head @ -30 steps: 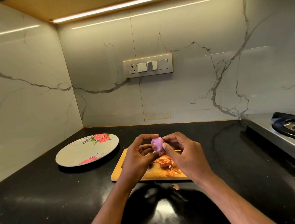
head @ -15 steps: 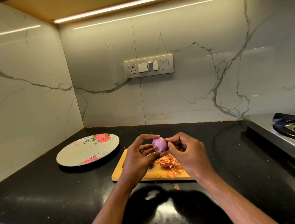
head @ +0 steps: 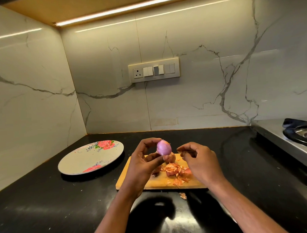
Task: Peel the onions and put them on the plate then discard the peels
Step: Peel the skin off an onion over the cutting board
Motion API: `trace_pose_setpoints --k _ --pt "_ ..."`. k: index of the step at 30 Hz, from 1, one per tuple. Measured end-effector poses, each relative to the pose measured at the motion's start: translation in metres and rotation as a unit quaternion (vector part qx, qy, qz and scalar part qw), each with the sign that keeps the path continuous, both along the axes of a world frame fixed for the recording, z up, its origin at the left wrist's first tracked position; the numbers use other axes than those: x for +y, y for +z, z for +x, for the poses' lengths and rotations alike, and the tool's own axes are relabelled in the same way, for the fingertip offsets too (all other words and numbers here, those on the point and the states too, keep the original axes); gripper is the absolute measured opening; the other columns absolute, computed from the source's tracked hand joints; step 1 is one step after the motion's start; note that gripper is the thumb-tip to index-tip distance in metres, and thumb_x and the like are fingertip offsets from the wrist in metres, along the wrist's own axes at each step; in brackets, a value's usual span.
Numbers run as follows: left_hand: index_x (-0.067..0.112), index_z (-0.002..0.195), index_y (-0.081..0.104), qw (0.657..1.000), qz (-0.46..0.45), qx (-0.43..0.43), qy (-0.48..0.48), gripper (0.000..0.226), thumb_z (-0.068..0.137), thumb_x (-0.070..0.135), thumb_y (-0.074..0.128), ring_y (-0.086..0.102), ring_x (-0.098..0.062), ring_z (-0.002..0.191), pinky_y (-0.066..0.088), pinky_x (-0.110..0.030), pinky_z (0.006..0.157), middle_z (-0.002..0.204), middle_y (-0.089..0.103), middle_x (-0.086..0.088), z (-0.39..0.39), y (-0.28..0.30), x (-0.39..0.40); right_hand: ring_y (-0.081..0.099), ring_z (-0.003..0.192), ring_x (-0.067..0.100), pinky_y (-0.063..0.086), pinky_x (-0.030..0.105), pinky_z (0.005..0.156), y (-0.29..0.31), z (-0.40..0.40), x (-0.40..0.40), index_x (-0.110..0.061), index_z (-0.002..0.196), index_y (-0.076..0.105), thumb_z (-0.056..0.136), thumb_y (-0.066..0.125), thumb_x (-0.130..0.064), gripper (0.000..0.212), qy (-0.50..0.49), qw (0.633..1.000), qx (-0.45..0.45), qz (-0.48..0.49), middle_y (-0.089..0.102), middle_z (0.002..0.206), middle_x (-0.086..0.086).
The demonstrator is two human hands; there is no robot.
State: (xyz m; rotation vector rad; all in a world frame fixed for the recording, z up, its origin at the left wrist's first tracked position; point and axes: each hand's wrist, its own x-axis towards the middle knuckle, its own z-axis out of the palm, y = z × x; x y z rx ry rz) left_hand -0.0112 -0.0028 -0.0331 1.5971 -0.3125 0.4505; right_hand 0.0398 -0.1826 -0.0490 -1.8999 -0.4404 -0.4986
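Right hand (head: 198, 160) has come off the onion (head: 163, 147) since half a second ago; it now sits just beside it, apart. Its grip: fingers curled, tips drawn together. Whether a scrap of skin is pinched there, cannot tell.

Left hand (head: 144, 162): grip closed on the onion from above and below, held over the back edge of the cutting board (head: 148, 184) at mid-worktop. The onion reads smooth and purple, nearly bare (a small flake may cling at its top).

Peels (head: 176, 170) are heaped on the board; one stray peel (head: 183, 196) lies on the worktop (head: 47, 200) off the board's front edge. A second onion (head: 172, 157), brown-skinned, lies on the board behind the heap. The plate (head: 84, 163), toward the left back corner, carries no onion.

Judgement: first peel about finished. Plating, the second onion and discarding remain.
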Motion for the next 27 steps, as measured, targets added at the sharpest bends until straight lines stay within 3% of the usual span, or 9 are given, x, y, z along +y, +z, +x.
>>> trace_pose_setpoints --k 3,5,8,11,16,21,27 --pt "0.019 0.119 0.061 1.0 0.01 0.003 -0.004 0.051 0.075 0.004 0.081 0.066 0.0 0.107 0.052 -0.01 0.078 0.109 0.069 0.018 0.001 0.0 0.0 0.061 0.099 -0.003 0.042 -0.003 0.072 0.002 -0.002 0.001 -0.028 0.103 0.076 0.097 0.064 -0.018 0.017 -0.005 0.999 -0.008 -0.034 0.066 0.107 -0.019" --pt "0.02 0.119 0.062 1.0 0.012 0.007 -0.005 0.05 0.076 0.001 0.08 0.067 -0.003 0.107 0.054 -0.014 0.08 0.114 0.068 0.014 0.002 -0.002 0.001 0.064 0.098 -0.001 0.048 0.005 0.076 0.005 -0.005 0.001 -0.029 0.106 0.075 0.096 0.067 -0.023 0.014 0.029 0.999 -0.02 -0.007 0.07 0.105 -0.019" --pt "0.027 0.117 0.062 0.999 0.027 0.018 0.002 0.051 0.073 0.01 0.083 0.07 -0.017 0.107 0.06 -0.033 0.085 0.123 0.066 0.011 0.004 -0.004 0.001 0.069 0.096 0.003 0.057 0.022 0.08 0.009 -0.01 0.003 -0.03 0.107 0.075 0.093 0.07 -0.033 0.015 0.081 0.995 -0.032 0.04 0.074 0.096 -0.018" --pt "0.03 0.118 0.062 0.998 0.051 0.02 0.014 0.054 0.07 0.021 0.085 0.07 -0.021 0.108 0.06 -0.045 0.088 0.125 0.065 0.01 0.004 -0.005 0.0 0.068 0.095 0.0 0.057 0.019 0.079 0.01 -0.013 0.005 -0.032 0.103 0.076 0.087 0.071 -0.041 0.019 0.081 0.995 -0.048 0.03 0.074 0.092 -0.02" --pt "0.026 0.115 0.063 0.997 0.068 0.002 0.03 0.049 0.073 0.013 0.084 0.068 -0.016 0.112 0.058 -0.035 0.094 0.122 0.067 0.01 0.006 -0.007 -0.001 0.067 0.09 -0.004 0.051 0.009 0.073 0.009 -0.014 0.006 -0.031 0.097 0.074 0.088 0.074 -0.031 0.009 0.072 0.995 -0.061 0.02 0.072 0.087 -0.02" --pt "0.028 0.109 0.065 0.993 0.104 -0.026 0.057 0.041 0.078 0.006 0.081 0.066 -0.006 0.112 0.056 -0.02 0.085 0.119 0.067 0.014 0.005 -0.008 -0.002 0.067 0.085 -0.002 0.05 0.009 0.068 0.007 -0.016 0.008 -0.025 0.092 0.076 0.087 0.076 -0.031 0.008 0.06 0.996 -0.061 0.012 0.072 0.082 -0.016" --pt "0.024 0.106 0.066 0.992 0.104 -0.031 0.059 0.038 0.077 0.004 0.081 0.065 -0.005 0.113 0.056 -0.02 0.086 0.119 0.067 0.014 0.006 -0.009 -0.002 0.067 0.079 0.001 0.049 0.01 0.063 0.004 -0.015 0.009 -0.023 0.087 0.077 0.088 0.075 -0.026 0.003 0.048 0.997 -0.061 0.018 0.072 0.077 -0.014"
